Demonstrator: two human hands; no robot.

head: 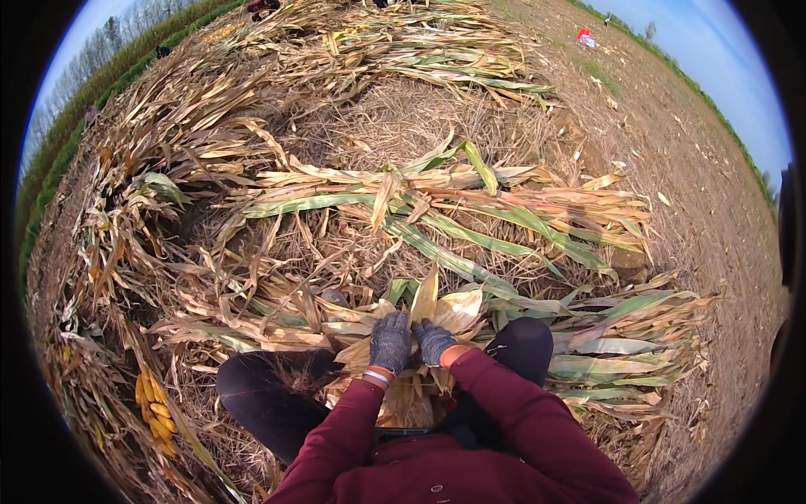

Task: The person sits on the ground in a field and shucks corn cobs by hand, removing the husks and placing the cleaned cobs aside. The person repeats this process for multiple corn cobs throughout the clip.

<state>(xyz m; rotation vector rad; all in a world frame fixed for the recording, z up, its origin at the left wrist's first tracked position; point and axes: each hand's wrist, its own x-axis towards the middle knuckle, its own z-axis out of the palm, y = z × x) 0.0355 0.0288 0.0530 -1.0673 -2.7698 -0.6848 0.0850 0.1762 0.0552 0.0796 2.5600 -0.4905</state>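
My left hand (390, 343), in a grey knit glove with an orange cuff, presses its fingers around pale dry corn husks (425, 295) between my knees. Close beside it, my right hand (433, 342), gloved the same way, grips the base of the same spread husks. The husk leaves fan out ahead of my fingertips. Whether an ear of corn sits inside them is hidden by my hands. Under and around them lies a row of cut corn stalks (617, 362) with brown and green leaves, stretching to both sides.
Another bundle of stalks (441, 195) lies ahead across straw-littered ground. Husked yellow corn ears (154, 409) are piled at the lower left. More stalks (453, 53) lie farther off. Bare soil (705, 183) runs along the right. A red and white item (585, 38) sits at the far right.
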